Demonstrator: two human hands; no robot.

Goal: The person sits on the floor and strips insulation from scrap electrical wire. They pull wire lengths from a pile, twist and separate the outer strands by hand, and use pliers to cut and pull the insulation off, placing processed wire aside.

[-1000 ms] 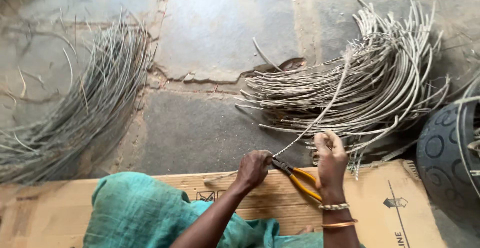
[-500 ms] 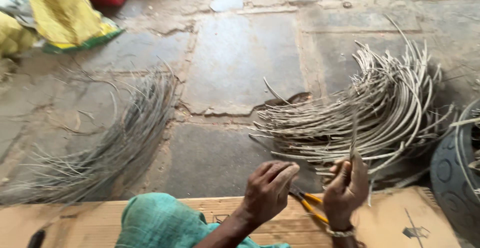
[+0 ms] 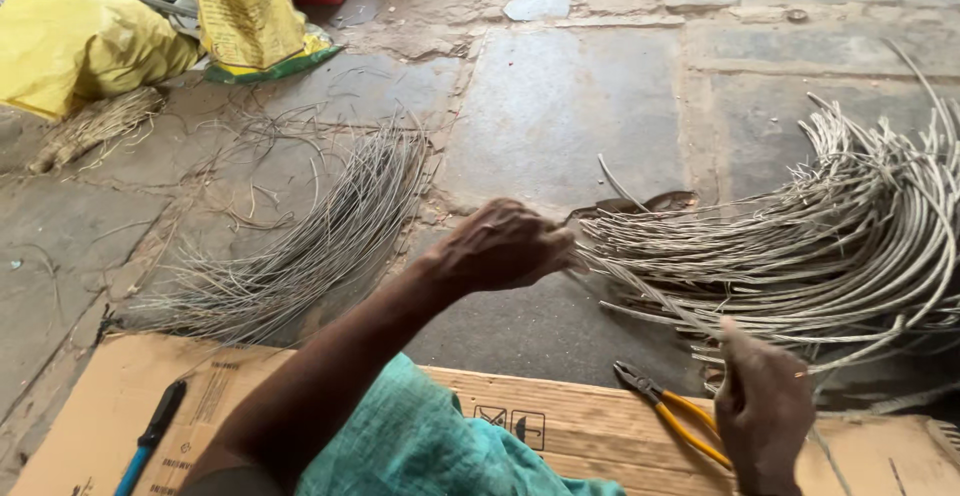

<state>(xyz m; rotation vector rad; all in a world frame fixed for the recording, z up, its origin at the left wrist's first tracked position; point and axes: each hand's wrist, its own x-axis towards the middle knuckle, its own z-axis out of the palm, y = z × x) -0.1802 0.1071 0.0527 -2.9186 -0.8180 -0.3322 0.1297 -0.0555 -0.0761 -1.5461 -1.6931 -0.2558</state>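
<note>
**Wire Strand Held Between Two Hands Over the Stone Floor**

At centre frame, our left hand reaches forward across the stone floor, fingers closed together on one end of a single grey wire strand. From that pinch the strand runs toward five o'clock and ends at our right hand, which sits at the lower right with the fingers curled around the other end — both hands are clamped on the same strand, and it spans the gap between them nearly straight.

At three o'clock from the left hand lies the large wire bundle, a curved heap of thick pale strands whose cut ends point toward the left hand and come just beside it. At nine o'clock lies a second pile of thinner wires, fanned out and well apart from the first.

At six o'clock a flattened cardboard sheet covers the ground under our arms. On it, just beside the right hand, rest pliers with yellow handles — not touched by either hand. At the sheet's left edge lies a tool with a blue and black handle. A teal sleeve covers the left upper arm.

At eleven o'clock, yellow sacks lie near the far edge of the floor.
</note>
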